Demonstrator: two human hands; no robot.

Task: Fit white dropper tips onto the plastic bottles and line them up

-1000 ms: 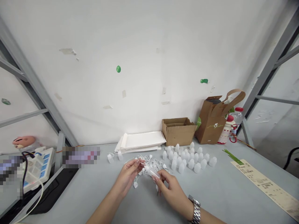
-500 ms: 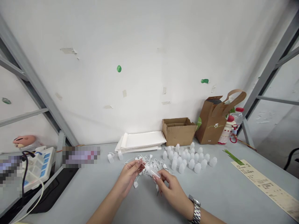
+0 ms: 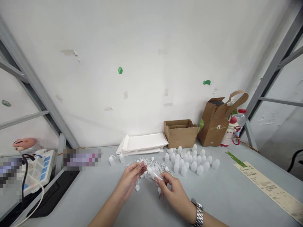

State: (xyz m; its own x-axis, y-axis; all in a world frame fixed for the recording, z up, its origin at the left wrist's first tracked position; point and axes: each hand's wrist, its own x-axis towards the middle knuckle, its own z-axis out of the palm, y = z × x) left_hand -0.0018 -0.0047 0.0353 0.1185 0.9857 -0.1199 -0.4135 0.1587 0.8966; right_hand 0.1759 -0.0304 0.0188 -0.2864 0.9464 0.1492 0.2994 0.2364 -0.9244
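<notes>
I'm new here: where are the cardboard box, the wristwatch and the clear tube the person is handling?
cardboard box point(image 3: 181, 136): head view, on its front side.
metal wristwatch point(image 3: 198, 209): head view, on its bracelet.
clear tube point(image 3: 156, 174): head view, on its middle.

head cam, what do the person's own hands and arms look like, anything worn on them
Both forearms are bare, with no sleeves or gloves in view. The right hand has a silver wristwatch with a metal link bracelet at its wrist; no watch or bracelet shows on the left hand. The fingernails are long and tapered.
</notes>
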